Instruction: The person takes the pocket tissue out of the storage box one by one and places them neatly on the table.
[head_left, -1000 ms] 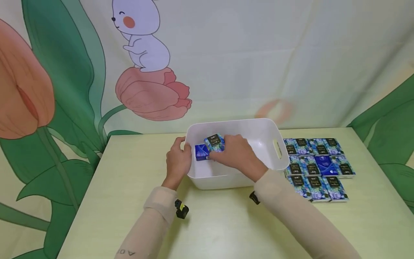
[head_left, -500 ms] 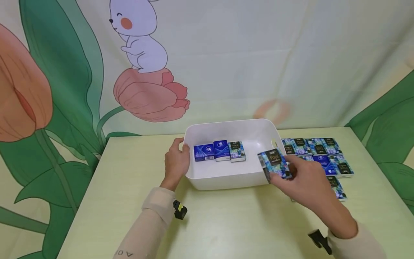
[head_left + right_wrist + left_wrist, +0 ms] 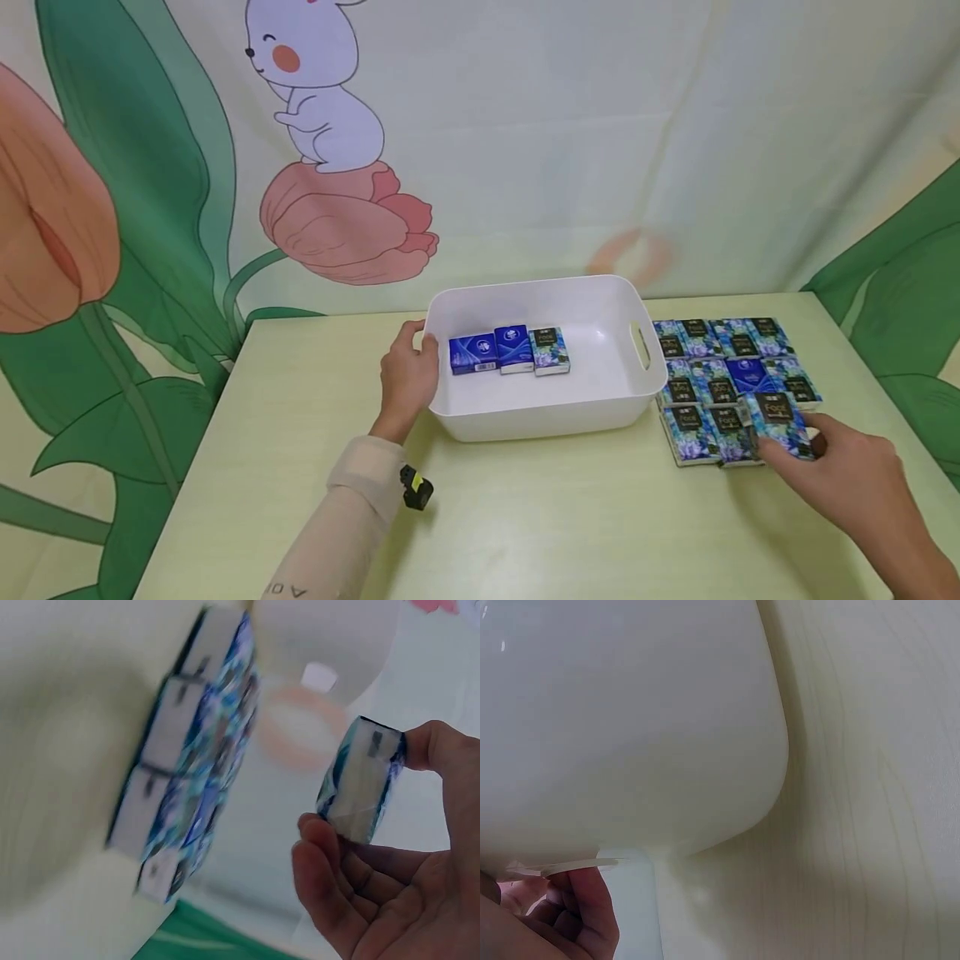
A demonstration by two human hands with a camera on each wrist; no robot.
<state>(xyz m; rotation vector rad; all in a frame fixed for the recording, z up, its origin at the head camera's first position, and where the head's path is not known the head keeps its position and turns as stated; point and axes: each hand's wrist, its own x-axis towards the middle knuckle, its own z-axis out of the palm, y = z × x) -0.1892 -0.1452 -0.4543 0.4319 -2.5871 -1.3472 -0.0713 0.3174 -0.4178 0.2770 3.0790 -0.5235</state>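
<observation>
My left hand (image 3: 408, 375) grips the left end of a white plastic bin (image 3: 540, 421), its fingers at the handle. In the bin lie two blue tissue packs (image 3: 474, 354) and one floral tissue pack (image 3: 551, 350), side by side. My right hand (image 3: 855, 467) pinches another floral tissue pack (image 3: 364, 784) between thumb and fingers. This pack is raised in front of the front row's right end and hides the pack there in the head view. In the right wrist view, three floral packs (image 3: 176, 720) show in that front row.
Right of the bin, tissue packs lie flat in three close rows, mostly floral (image 3: 686, 429), with one blue pack (image 3: 750, 373) in the middle row. The pale wooden table (image 3: 525, 517) meets a printed curtain (image 3: 525, 167) at the back.
My right hand lifts the floral pack out of the bin and carries it right, over the front row. The left hand keeps its grip on the bin.
</observation>
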